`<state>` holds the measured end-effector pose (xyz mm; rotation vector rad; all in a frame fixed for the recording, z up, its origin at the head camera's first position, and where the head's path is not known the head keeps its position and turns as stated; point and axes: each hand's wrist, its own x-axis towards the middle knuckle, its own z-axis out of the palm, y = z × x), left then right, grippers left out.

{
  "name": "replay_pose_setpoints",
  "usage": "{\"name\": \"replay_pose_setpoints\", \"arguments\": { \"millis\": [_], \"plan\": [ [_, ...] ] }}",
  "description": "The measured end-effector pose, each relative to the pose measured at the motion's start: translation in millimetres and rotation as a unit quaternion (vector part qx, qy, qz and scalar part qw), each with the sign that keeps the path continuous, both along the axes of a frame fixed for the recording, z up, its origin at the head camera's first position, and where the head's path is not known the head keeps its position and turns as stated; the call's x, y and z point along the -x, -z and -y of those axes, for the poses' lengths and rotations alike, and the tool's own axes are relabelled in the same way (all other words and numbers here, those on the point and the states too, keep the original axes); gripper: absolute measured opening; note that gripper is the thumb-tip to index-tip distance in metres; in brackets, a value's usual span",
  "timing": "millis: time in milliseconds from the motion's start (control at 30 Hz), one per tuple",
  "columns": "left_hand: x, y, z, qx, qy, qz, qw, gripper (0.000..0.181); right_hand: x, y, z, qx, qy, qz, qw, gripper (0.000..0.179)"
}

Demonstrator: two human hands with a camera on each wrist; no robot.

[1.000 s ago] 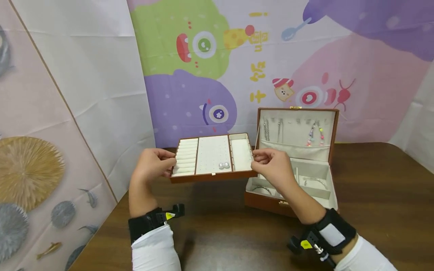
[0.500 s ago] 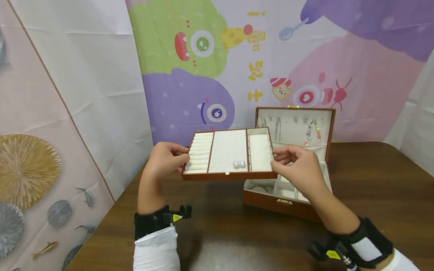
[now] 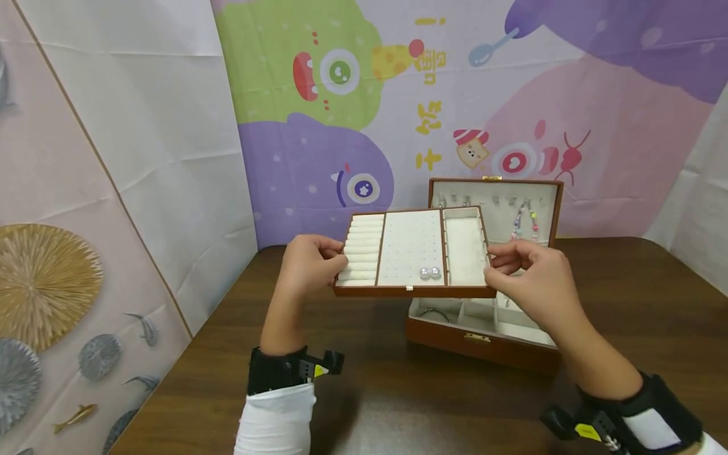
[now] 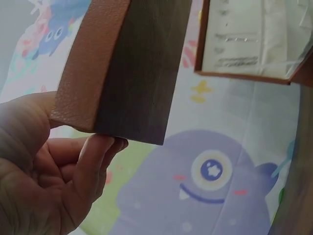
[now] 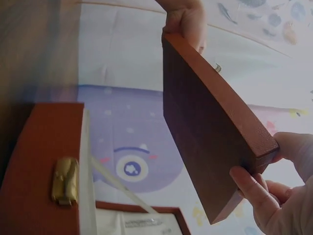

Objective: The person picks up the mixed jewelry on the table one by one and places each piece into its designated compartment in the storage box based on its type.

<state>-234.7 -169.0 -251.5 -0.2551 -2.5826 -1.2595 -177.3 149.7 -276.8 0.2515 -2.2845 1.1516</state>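
Observation:
Between my two hands I hold a brown jewelry tray (image 3: 409, 253) up in the air, left of and partly over the jewelry box. My left hand (image 3: 309, 265) pinches its left end, beside the cream ring rolls (image 3: 362, 249). My right hand (image 3: 534, 278) pinches its right end, beside a bare lined compartment (image 3: 465, 246). Two pearl earrings (image 3: 430, 273) sit on the white dotted panel in the middle. The tray's dark underside (image 5: 205, 132) shows in the right wrist view. Behind it the brown jewelry box (image 3: 483, 347) stands with its lid raised, its interior partly hidden.
A beaded necklace (image 3: 534, 226) and silver chains (image 4: 237, 61) hang inside the lid. A bracelet (image 3: 435, 313) lies in a front compartment of the box. The box has a gold clasp (image 5: 66, 181). A cartoon cloth hangs behind the wooden table (image 3: 409, 404).
Both hands have carried the tray to the right and slightly up, so it now overlaps the box and its lid in the head view. The box has stayed in place.

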Motion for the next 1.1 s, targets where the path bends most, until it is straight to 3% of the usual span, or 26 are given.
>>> {"name": "replay_pose_setpoints", "arguments": {
  "millis": [200, 433, 633, 833, 1100],
  "plan": [
    [-0.8, 3.6, -17.3, 0.02, 0.022, -0.011, 0.9995, 0.025, 0.1, -2.5, -21.7, -0.004, -0.014, 0.051, 0.9986, 0.033],
    [-0.8, 10.0, -34.3, 0.025, 0.02, -0.04, 0.9987, 0.019, 8.3, -5.1, -40.7, 0.018, -0.038, 0.131, 0.9904, 0.044],
    [-1.7, 19.1, -47.5, 0.016, 0.036, -0.031, 0.9987, 0.019, 14.8, -5.7, -55.6, -0.042, -0.018, 0.161, 0.9859, 0.037],
    [-1.5, 24.6, -64.4, 0.031, 0.057, -0.044, 0.9969, 0.019, 14.3, -9.0, -72.1, -0.105, 0.002, 0.176, 0.9787, 0.027],
    [5.9, 29.4, -83.2, 0.028, 0.084, -0.02, 0.9959, 0.021, 21.9, -11.2, -89.2, -0.147, 0.005, 0.203, 0.9679, 0.021]
  ]
}}
